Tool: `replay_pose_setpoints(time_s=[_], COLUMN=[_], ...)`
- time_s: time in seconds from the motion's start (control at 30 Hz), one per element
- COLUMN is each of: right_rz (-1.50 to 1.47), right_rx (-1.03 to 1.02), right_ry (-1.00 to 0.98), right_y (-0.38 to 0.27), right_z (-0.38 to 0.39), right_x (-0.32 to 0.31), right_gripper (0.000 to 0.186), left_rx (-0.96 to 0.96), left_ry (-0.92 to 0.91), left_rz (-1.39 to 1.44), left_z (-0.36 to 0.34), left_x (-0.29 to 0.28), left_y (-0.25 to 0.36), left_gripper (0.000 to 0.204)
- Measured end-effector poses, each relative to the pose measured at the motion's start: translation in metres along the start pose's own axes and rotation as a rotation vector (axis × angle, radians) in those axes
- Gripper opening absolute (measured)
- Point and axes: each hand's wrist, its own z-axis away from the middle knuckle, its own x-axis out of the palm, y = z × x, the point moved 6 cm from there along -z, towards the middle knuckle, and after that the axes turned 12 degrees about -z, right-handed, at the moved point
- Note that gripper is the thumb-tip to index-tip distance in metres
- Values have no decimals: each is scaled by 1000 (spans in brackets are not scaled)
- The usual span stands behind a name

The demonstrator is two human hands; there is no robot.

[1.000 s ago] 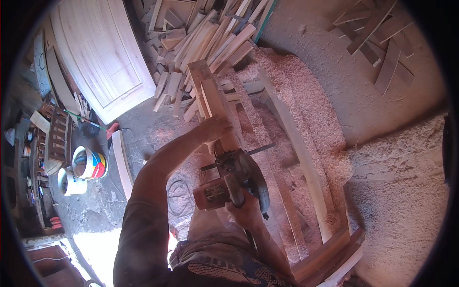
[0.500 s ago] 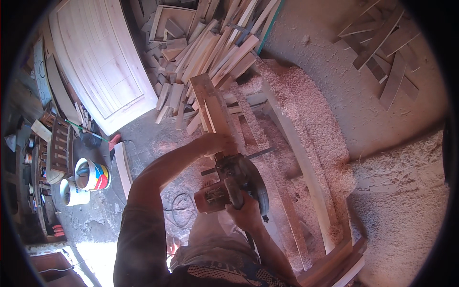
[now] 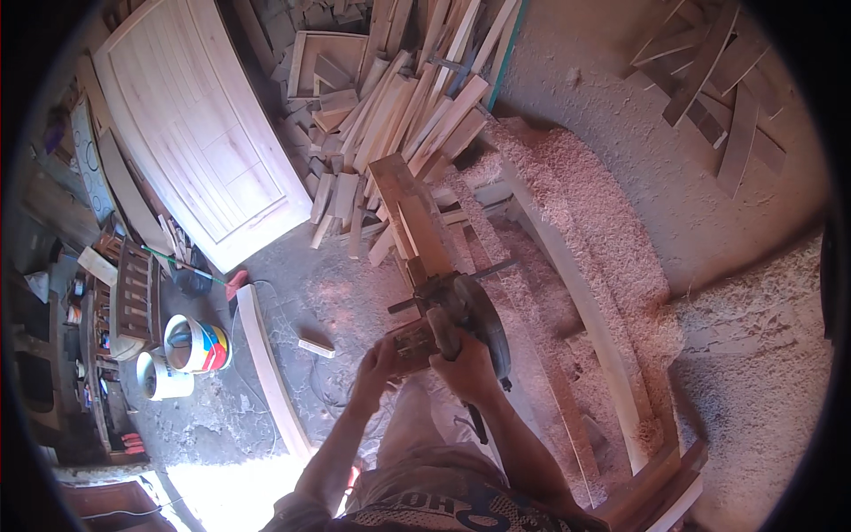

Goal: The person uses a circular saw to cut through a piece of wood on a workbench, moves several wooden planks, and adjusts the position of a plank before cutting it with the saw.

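A circular saw [image 3: 483, 317] rests at the near end of a wooden plank [image 3: 395, 188]. My right hand [image 3: 467, 371] is wrapped round the saw's rear handle. At the saw's left side, my left hand [image 3: 376, 365] grips the reddish motor housing [image 3: 414, 348]. The plank reaches away from me, with a narrow strip of wood [image 3: 407, 229] lying on it. A small pale wood block [image 3: 316, 348] lies on the floor to the left of my left hand. The blade's lower part is hidden.
Shavings-covered beams [image 3: 581, 332] run along the right. A heap of wood offcuts [image 3: 390, 106] lies ahead, beside a pale panelled door [image 3: 208, 133]. Two buckets [image 3: 177, 377] and a long curved board [image 3: 266, 363] stand and lie on the left. A cable [image 3: 328, 390] crosses the floor.
My left hand has moved from the plank beyond the saw back to the motor housing. The small wood block now shows on the floor. The view has shifted slightly.
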Motion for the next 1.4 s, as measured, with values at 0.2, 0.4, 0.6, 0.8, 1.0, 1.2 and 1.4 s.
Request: replay_pose_setpoints(time_s=[0.2,0.4,0.6,0.8,1.0,1.2,1.4], right_rz=[-46,-4,-11,-17,-37,-53,-72], right_rx=[28,-7,0,-21,-31,-47,-45], right_ry=[-21,-10,-3,-4,1,-6,-13], right_y=[-10,-7,-5,-13,-22,-26,-20], right_z=[-25,-55,-84,-111,-131,-151,-174], right_x=[8,17,28,36,40,44,54], right_gripper=[41,44,44,40,38,37,35], left_rx=[18,-30,0,29,70,102,162], left_ry=[208,308,320,380,428,482,440], left_rz=[126,145,206,270,322,372,454], left_z=[-26,-53,-75,-100,-124,-151,-177], left_x=[1,-9,-17,-26,-34,-41,-48], left_y=[9,15,30,39,41,37,38], left_gripper=[57,60,60,59,59,56,55])
